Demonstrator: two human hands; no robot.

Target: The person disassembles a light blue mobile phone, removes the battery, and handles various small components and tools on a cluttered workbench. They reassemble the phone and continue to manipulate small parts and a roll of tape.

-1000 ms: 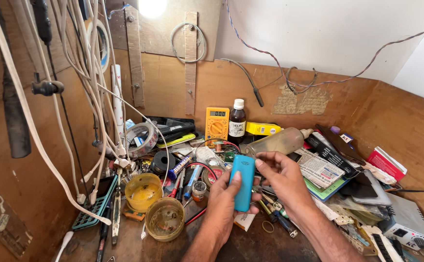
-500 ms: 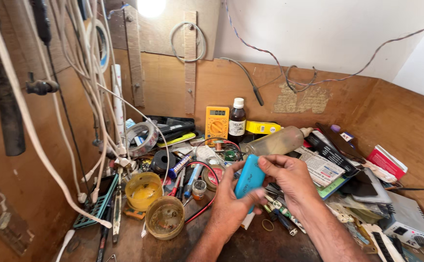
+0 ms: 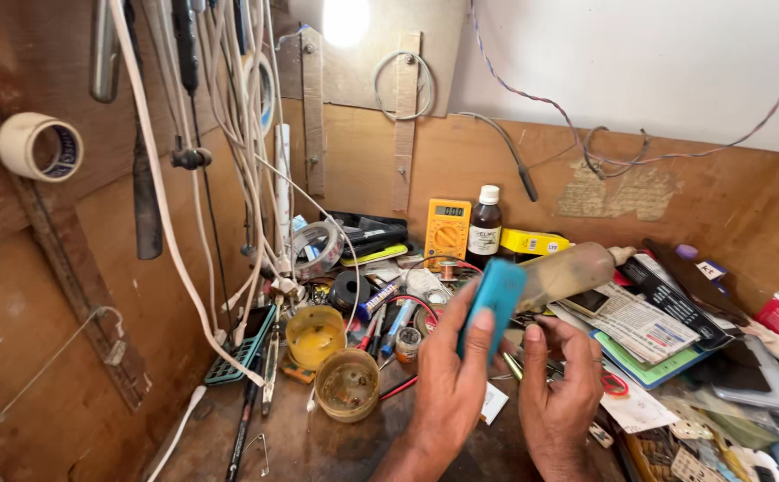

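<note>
Two small round tubs [image 3: 331, 361] with yellowish residue stand on the cluttered wooden tabletop [image 3: 318, 446], left of the hands. Left hand [image 3: 447, 384] grips a flat, rectangular blue case [image 3: 494, 299], thumb along its face, holding it tilted and raised above the tabletop at centre. Case is plain turquoise, smooth, rounded corners; no markings discernible. Right hand [image 3: 561, 393] sits just beside it, fingers loosely curled, holding nothing, fingertips near the case's lower edge. Behind: yellow meter [image 3: 447, 229], dark bottle [image 3: 485, 223]. Right: stacked papers [image 3: 639, 321].
</note>
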